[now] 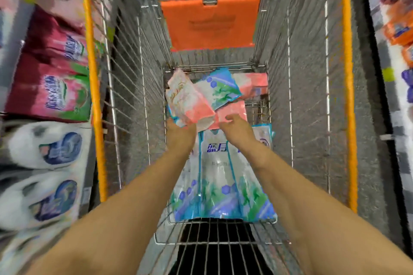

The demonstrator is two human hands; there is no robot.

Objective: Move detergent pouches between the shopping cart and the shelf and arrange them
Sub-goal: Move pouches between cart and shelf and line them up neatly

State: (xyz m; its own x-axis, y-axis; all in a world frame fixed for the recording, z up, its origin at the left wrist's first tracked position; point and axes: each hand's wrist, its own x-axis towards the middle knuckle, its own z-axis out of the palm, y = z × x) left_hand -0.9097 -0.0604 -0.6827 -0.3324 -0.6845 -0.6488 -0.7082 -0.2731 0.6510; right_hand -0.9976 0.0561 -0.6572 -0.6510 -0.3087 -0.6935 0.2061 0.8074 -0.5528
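Both my arms reach down into the wire shopping cart (143, 87). My left hand (180, 131) grips the lower edge of a pink-and-white detergent pouch (187, 98), tilted up off the pile. My right hand (234, 124) rests with fingers spread on another pink pouch (232, 110) lying flat. Blue-and-white pouches (220, 176) lie side by side at the near end of the cart floor. One more blue pouch (221, 89) and a pink one (254, 86) lie at the far end. The shelf on the left holds red-pink pouches (55, 94) and white-blue pouches (44, 147).
The cart has orange rails (93, 87) on both sides and an orange flap (212, 22) on its far wall. A second shelf with orange and blue packs (400, 29) stands at the right. The grey floor shows through the wire sides.
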